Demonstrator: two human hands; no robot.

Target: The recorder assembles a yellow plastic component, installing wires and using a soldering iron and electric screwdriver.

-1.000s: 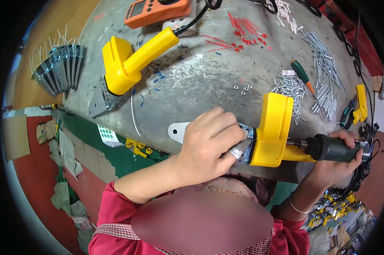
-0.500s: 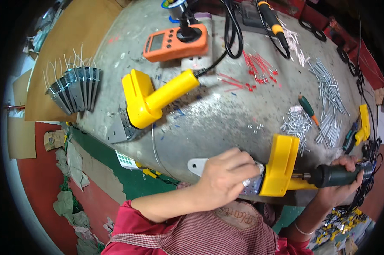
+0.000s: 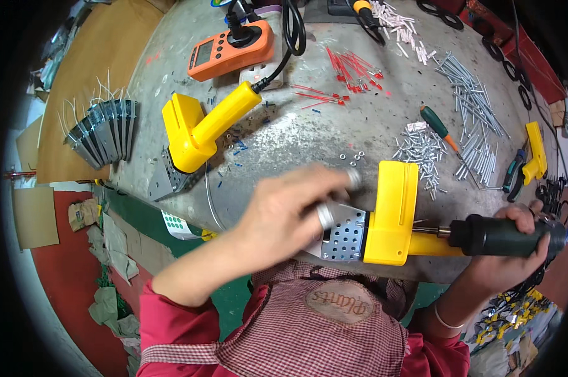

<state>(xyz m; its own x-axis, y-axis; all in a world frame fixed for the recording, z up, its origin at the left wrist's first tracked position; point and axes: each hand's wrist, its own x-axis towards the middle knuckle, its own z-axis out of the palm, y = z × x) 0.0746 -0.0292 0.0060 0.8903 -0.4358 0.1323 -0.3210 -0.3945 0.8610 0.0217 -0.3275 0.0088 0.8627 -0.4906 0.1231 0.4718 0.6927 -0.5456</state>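
My left hand [image 3: 281, 217], slightly blurred, hovers beside the perforated metal plate [image 3: 345, 235] of a yellow-bodied tool [image 3: 394, 210]. Its fingers are apart, with white wraps on two of them, and nothing shows between them. The yellow tool lies at the near table edge, its yellow handle pointing right. In my right hand [image 3: 507, 270] is a dark green electric screwdriver [image 3: 500, 235], held level. Its bit points left at the yellow body, above the handle; whether the tip sits in a screw I cannot tell.
A second yellow tool [image 3: 193, 138] lies left, corded to an orange meter [image 3: 230, 51]. Loose screws [image 3: 422, 157], long bolts [image 3: 478, 107], a hand screwdriver [image 3: 441, 129], red-tipped parts [image 3: 353, 69] and several nuts [image 3: 353, 157] lie on the grey table [image 3: 284, 151]. Dark metal pieces [image 3: 102, 135] stand left.
My left hand has come off the metal plate and moved left and up, uncovering its holes. The yellow tool and electric screwdriver appear higher in view; my right hand keeps its hold.
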